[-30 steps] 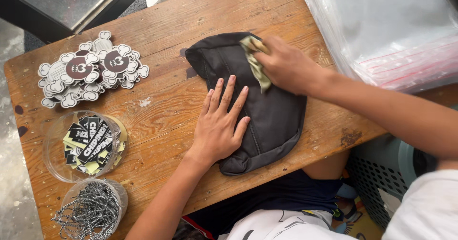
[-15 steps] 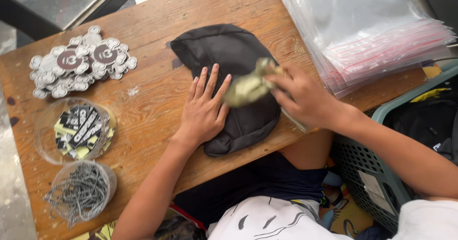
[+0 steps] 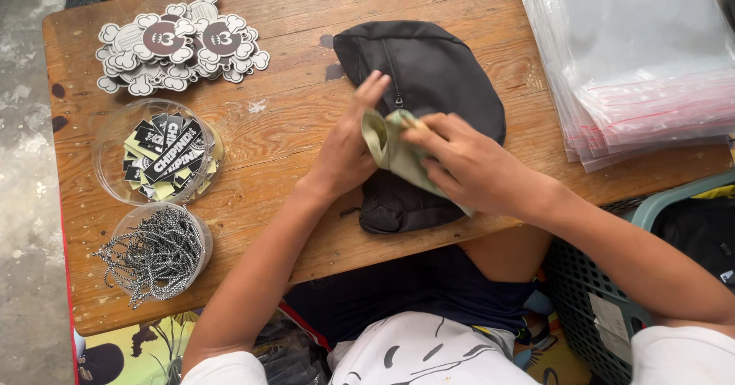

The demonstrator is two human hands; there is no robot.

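A black zippered pouch [image 3: 429, 71] lies on the wooden table [image 3: 306, 17]. Over its near half, both my hands hold a pale olive-green strip of fabric [image 3: 392, 152]. My left hand [image 3: 348, 151] pinches the strip's left end, fingers pointing up toward the zipper. The strip's right part is gripped from above by my right hand [image 3: 467, 167], which covers most of it. The lower part of the pouch shows below my hands.
A heap of cloud-shaped tags [image 3: 180, 44] sits at the far left. A clear tub of black and yellow labels [image 3: 157, 155] and a clear tub of ball chains [image 3: 157, 251] stand near the left edge. Clear zip bags [image 3: 635, 63] are stacked at right; a basket [image 3: 674, 201] stands below.
My left hand lifted off the pouch, where it lay flat, and took hold of the green strip. My right hand brought the strip from the pouch's top toward its middle.
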